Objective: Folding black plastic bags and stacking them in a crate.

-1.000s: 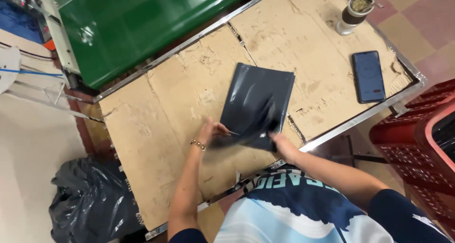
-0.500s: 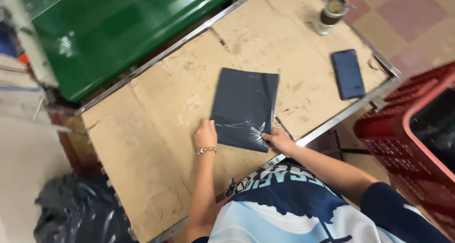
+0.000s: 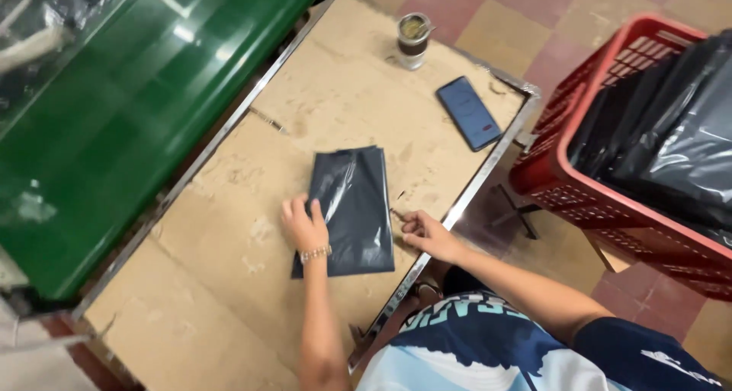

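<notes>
A dark grey plastic bag, folded into a narrow flat rectangle, lies on the cardboard-covered table. My left hand, with a beaded bracelet at the wrist, rests flat on the bag's left edge. To the right of the bag, my right hand sits near the table's metal rim, fingers curled and pinched at the cardboard; I cannot make out anything in it.
A dark phone lies face up at the table's far right, with a metal cup beyond it. A red plastic basket lined with black bags stands to the right. A green glossy surface borders the table's left side.
The bag is now folded narrower than before. My right hand has come off the bag and moved right toward the table rim. The camera view has shifted right.
</notes>
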